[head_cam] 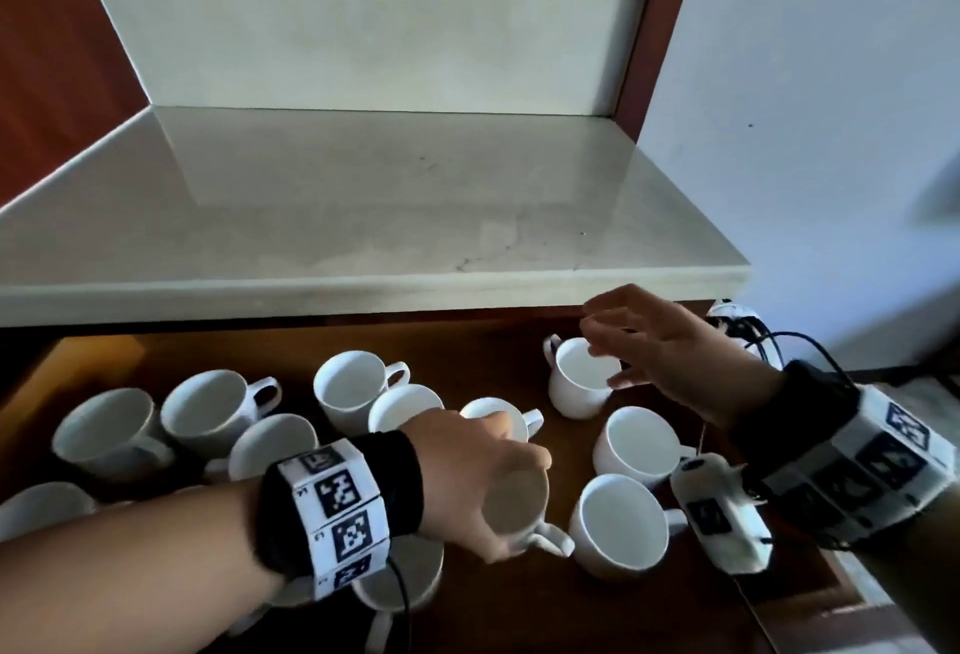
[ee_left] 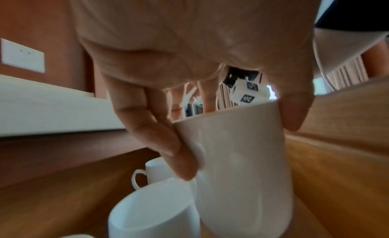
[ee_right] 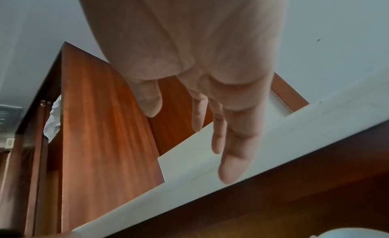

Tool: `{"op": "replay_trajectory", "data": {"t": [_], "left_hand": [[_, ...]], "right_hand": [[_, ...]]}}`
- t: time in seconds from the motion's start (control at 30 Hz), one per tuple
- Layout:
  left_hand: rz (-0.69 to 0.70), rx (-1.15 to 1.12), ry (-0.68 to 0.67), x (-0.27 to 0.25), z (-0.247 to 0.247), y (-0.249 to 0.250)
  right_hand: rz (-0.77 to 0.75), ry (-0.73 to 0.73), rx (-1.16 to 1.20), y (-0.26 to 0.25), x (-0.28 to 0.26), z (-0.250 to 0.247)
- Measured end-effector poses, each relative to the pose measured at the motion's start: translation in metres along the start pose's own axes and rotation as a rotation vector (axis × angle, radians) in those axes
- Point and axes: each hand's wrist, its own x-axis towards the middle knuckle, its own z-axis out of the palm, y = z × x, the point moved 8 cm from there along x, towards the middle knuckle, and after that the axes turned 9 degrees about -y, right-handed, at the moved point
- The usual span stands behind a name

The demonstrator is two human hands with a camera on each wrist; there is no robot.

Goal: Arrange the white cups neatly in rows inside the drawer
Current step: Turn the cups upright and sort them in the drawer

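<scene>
Several white cups stand loosely scattered in the open wooden drawer [head_cam: 649,601]. My left hand [head_cam: 517,503] grips one cup [head_cam: 545,539] from above by its rim, near the drawer's middle front. In the left wrist view my left hand [ee_left: 240,141] has fingers and thumb curled on opposite sides of that cup [ee_left: 248,183], with another cup [ee_left: 153,211] close in front. My right hand [head_cam: 602,347] hovers with spread fingers over a cup [head_cam: 576,388] at the back right and holds nothing. The right wrist view shows the right hand [ee_right: 202,125] with straight fingers.
A pale stone countertop [head_cam: 363,217] overhangs the drawer's rear. Two cups [head_cam: 639,445] [head_cam: 618,529] stand at the right; a crowded group of cups [head_cam: 208,409] fills the left half. A white wall [head_cam: 831,134] rises on the right.
</scene>
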Motion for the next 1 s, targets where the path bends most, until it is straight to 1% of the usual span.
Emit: {"op": "replay_trajectory", "data": {"t": [0.13,0.23,0.5,0.77,0.87,1.0], "left_hand": [[0.014,0.049,-0.033,0.018,0.009,0.008],[0.014,0.128,-0.063,0.029,0.016,0.014],[0.034,0.216,-0.183,0.040,0.038,0.028],[0.044,0.181,-0.219,0.039,0.049,0.023],[-0.009,0.079,-0.181,0.026,0.039,0.009],[-0.093,-0.047,-0.020,-0.020,-0.002,-0.025]], "right_hand": [[0.003,-0.074,-0.114,0.012,-0.002,0.008],[-0.012,-0.093,-0.143,0.017,-0.001,0.009],[-0.038,-0.139,-0.210,0.023,0.008,0.010],[-0.079,-0.192,-0.245,0.017,0.017,0.022],[-0.090,-0.202,-0.277,0.010,0.018,0.026],[-0.122,-0.211,-0.325,-0.014,0.018,0.032]]}}
